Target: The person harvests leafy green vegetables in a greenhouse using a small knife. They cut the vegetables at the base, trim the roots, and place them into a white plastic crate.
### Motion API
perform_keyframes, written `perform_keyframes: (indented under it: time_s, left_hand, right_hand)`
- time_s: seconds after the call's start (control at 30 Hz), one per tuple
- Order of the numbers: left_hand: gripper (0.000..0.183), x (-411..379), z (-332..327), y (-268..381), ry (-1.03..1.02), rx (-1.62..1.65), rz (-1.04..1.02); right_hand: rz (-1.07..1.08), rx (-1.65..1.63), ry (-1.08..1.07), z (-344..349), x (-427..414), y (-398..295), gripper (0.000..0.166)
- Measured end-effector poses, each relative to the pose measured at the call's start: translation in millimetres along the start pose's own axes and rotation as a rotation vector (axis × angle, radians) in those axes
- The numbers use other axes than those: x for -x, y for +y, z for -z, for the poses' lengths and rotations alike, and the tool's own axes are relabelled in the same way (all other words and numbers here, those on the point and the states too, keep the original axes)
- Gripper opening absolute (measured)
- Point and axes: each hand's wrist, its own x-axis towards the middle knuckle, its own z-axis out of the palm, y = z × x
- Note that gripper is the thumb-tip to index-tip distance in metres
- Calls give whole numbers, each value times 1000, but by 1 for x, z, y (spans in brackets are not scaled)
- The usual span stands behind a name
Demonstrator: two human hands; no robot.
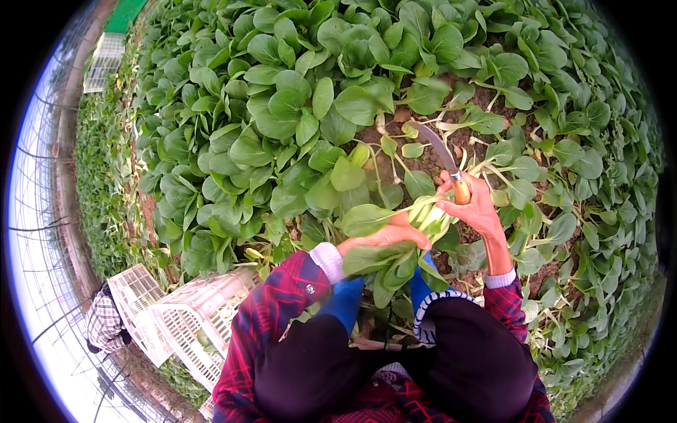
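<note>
My left hand [390, 236] is closed around a head of green leafy bok choy [427, 218]. Its pale stalks point up and to the right, and its leaves hang below my wrist. In my right hand [476, 205] is a harvesting sickle [438, 144] with a curved metal blade and a wooden handle. The blade points away from me, over bare soil and cut leaves. My right thumb and fingertips touch the pale stalk end of the bok choy, beside the handle.
Growing bok choy [285, 111] stands densely ahead and to the left. Loose leaves [521, 193] lie on soil at the right. White plastic crates [193, 312] stand at lower left, near a person in a checked top [106, 320]. Blue boots [341, 301] are below my hands.
</note>
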Motion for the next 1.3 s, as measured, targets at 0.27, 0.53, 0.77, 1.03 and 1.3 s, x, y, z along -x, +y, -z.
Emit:
perform_keyframes:
  time_s: [0.27,0.53,0.77,1.03,1.3]
  left_hand:
    - [41,4,-16,7,-30,-206,-116]
    - [53,6,15,49,822,-1362,-246]
    - [46,13,90,23,851,-1617,76]
    - [34,31,98,7,912,-1551,-105]
    - [29,23,102,-2,942,-1504,-228]
  right_hand:
    - [477,597,545,11,5,18,36]
    - [168,699,458,37,-7,20,24]
    - [369,738,-148,-30,-93,85,41]
    - [155,888,-311,-41,-122,85,41]
    - [175,930,-357,-44,-116,106,42]
